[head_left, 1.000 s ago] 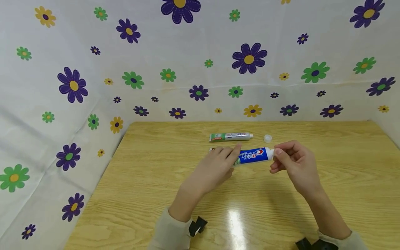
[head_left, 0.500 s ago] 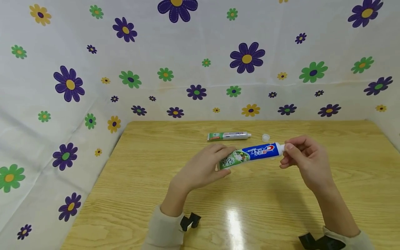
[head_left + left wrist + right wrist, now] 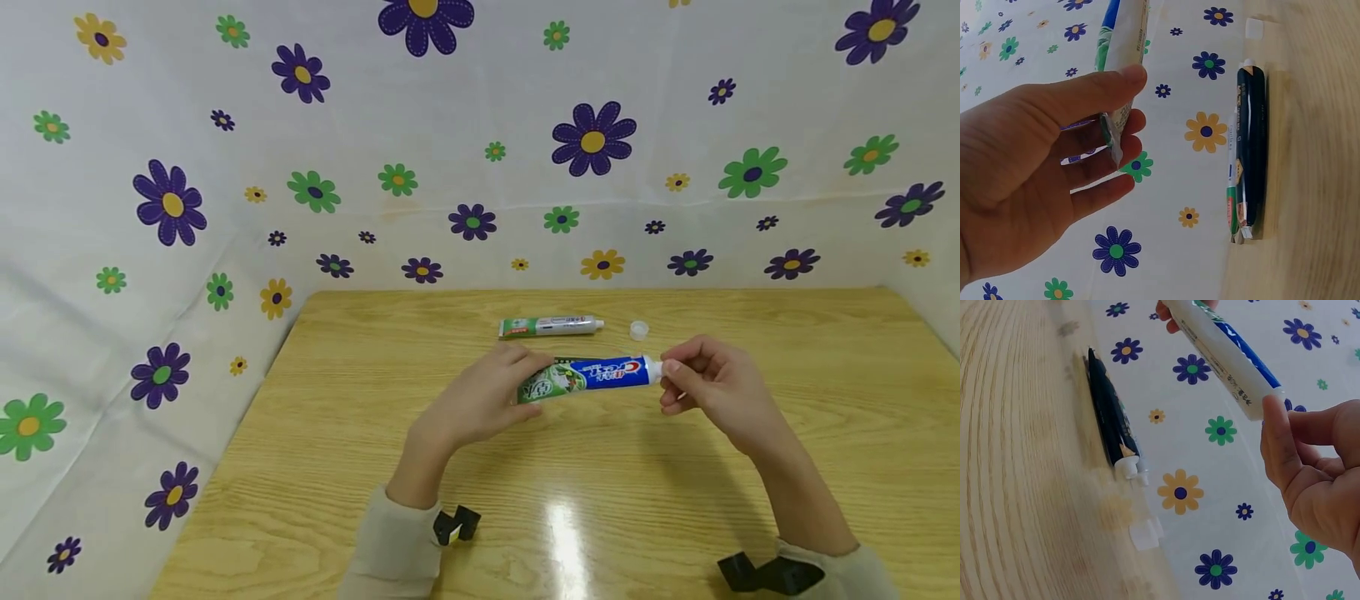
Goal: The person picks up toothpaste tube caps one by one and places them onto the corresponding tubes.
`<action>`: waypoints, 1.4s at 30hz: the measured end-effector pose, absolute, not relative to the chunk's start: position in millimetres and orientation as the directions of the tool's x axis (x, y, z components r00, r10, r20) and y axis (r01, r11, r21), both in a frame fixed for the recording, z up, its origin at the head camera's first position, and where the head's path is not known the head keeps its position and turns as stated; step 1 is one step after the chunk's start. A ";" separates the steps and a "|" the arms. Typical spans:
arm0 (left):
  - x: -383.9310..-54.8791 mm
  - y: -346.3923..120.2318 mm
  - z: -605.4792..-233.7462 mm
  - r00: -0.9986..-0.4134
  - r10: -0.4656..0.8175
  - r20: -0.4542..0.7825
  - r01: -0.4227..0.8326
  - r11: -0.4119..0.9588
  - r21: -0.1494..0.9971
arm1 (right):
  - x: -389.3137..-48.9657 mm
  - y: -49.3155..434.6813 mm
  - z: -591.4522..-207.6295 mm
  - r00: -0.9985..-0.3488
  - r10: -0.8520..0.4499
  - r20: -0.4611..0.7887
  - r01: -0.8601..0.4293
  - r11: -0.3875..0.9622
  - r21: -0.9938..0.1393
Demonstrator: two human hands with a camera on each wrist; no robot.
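Note:
A blue and green toothpaste tube (image 3: 611, 373) is held nearly level between both hands, above the table in the wrist views. My left hand (image 3: 480, 396) grips its flat green tail, thumb on one face and fingers on the other. At the opposite end, my right hand (image 3: 716, 392) pinches the tube's small white tip between thumb and forefinger, which hide most of it. Behind the held tube lies a dark toothpaste tube (image 3: 1252, 144) with a white end, mostly hidden in the head view. Farther back is a silver and green toothpaste tube (image 3: 555, 326), its narrow nozzle bare.
A loose white cap (image 3: 638, 331) sits on the wooden table (image 3: 337, 467), right of the silver tube's nozzle. A white cloth with printed flowers (image 3: 435, 108) hangs behind the table and along its left side.
My left hand has slid left to the tube's tail, uncovering its green part. The tube rose and went right, then came partway back down and left with both hands.

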State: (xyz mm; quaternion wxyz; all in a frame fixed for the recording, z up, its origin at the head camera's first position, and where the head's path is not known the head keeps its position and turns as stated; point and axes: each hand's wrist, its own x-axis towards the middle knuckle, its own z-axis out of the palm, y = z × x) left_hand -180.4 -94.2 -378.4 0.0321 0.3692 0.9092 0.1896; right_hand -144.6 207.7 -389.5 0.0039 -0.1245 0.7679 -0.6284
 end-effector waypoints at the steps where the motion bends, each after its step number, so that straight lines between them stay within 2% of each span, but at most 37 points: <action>1: -181.3 -93.8 -378.8 -0.724 0.686 0.069 0.660 0.661 0.357 | -146.1 208.8 -390.3 -0.969 -0.211 0.129 -0.171 0.196 -0.965; 10: -187.8 -86.4 -389.1 -0.757 0.645 -0.102 0.608 0.753 0.253 | -159.2 218.3 -401.5 -0.933 -0.358 -0.048 -0.052 0.264 -0.963; 14: -188.2 -82.2 -397.7 -0.743 0.650 -0.159 0.624 0.759 0.186 | -163.2 219.9 -410.2 -0.904 -0.411 -0.116 -0.009 0.290 -0.957; 18: -186.7 -80.2 -403.4 -0.726 0.661 -0.190 0.634 0.751 0.188 | -164.5 220.7 -417.9 -0.867 -0.466 -0.179 0.028 0.313 -0.949; 24: -182.3 -77.3 -411.1 -0.727 0.640 -0.247 0.599 0.768 0.227 | -163.9 222.0 -426.8 -0.827 -0.522 -0.208 0.005 0.364 -0.932; 30: -169.9 -71.4 -419.4 -0.716 0.626 -0.308 0.586 0.779 0.223 | -155.2 225.4 -440.3 -0.783 -0.574 -0.241 0.029 0.353 -0.935; 42: -170.8 -71.7 -420.4 -0.760 0.582 -0.289 0.562 0.812 0.157 | -160.7 222.1 -440.4 -0.746 -0.616 -0.253 -0.025 0.405 -0.914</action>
